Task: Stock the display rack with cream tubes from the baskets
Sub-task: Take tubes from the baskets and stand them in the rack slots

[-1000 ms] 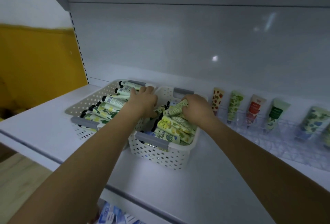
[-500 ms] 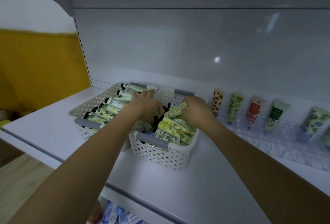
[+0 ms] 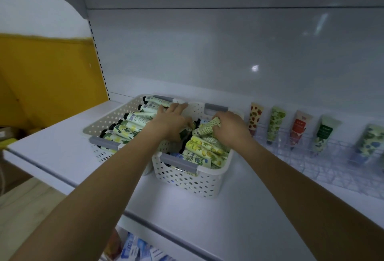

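Over two baskets (image 3: 187,183), two hands (image 3: 170,121)

left hand (image 3: 172,120) fingertips buried in the tubes (image 3: 204,146), rack (image 3: 340,169) runs off the right edge, boxes (image 3: 137,248) below cut off too

Two white perforated plastic baskets (image 3: 187,179) carry grey handle strips (image 3: 178,162). Their pale plastic cream tubes (image 3: 205,150) show yellow lemons and green leaves. Beside them stand a red-strawberry-patterned tube (image 3: 255,118), a green-leafed tube (image 3: 275,122), an orange-red-labelled tube (image 3: 299,127), a dark-green-labelled tube (image 3: 324,134) and a blue-green-leafed tube (image 3: 368,140). The flat shelf (image 3: 207,219) is white.
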The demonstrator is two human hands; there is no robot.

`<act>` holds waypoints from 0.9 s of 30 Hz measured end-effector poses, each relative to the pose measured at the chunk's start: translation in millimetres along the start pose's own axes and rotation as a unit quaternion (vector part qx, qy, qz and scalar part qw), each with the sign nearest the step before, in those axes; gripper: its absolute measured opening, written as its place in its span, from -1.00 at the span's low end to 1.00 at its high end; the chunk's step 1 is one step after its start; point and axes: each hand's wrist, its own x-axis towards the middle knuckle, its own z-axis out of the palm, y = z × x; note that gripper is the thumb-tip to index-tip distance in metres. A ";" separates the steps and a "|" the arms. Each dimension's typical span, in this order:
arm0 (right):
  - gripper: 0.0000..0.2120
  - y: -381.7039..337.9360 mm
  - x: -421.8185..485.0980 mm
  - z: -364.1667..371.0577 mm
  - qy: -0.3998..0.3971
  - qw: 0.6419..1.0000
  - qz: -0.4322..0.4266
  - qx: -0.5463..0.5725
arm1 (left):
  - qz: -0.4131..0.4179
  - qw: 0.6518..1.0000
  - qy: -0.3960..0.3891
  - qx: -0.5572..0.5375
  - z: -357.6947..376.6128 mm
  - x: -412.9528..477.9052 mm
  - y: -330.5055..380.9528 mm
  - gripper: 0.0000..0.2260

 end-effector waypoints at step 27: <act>-0.85 63.4 -63.4 -37.1 0.136 0.735 0.172 0.642 | -0.094 0.989 0.111 -0.028 -24.6 -10.8 6.1 -0.74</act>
